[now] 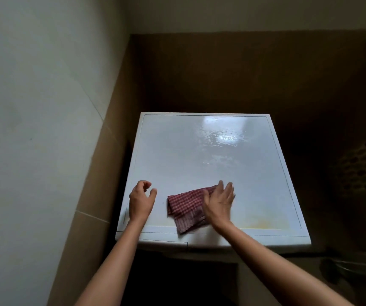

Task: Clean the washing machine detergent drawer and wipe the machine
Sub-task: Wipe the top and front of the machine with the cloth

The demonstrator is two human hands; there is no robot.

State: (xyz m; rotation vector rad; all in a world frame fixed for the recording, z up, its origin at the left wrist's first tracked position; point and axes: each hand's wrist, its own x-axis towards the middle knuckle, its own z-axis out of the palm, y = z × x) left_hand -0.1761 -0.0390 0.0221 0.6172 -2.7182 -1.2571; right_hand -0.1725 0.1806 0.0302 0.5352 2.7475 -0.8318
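Item one: my right hand, fingers straight and close together, pressing flat on the red checked cloth. The cloth lies under and left of those fingers on the washing machine top, near its front edge.
Item two: my left hand, left of the cloth and apart from it, fingers loosely curled, holding nothing.
Item three: wet sheen, well beyond the fingers, toward the back.
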